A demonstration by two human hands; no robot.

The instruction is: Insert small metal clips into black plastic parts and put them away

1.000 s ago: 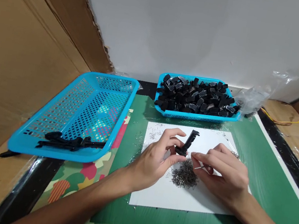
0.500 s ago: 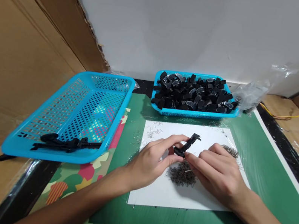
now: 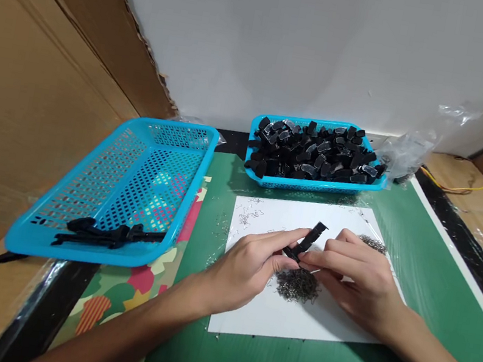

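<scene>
My left hand [image 3: 246, 265] is closed round the lower end of a black plastic part [image 3: 314, 236], pinching it between thumb and fingers with its long end tilted up to the right. My right hand [image 3: 357, 281] is closed as well, its fingertips touching the part's lower end. From its fingers a thin metal rod [image 3: 315, 271] sticks out, most of it hidden. Directly below both hands lies a heap of small bent wire springs [image 3: 297, 286] on a white sheet [image 3: 246, 318].
A blue basket [image 3: 314, 188] piled with black plastic parts stands at the back. At left, another blue basket [image 3: 72, 254] holds a few long black parts [image 3: 107, 234]. More small springs [image 3: 372, 244] lie at the sheet's right. A clear plastic bag [image 3: 407, 156] sits behind.
The black part has turned in my left hand and sits slightly lower. My right fingertips have moved up against it, and the metal rod now points closer to the part.
</scene>
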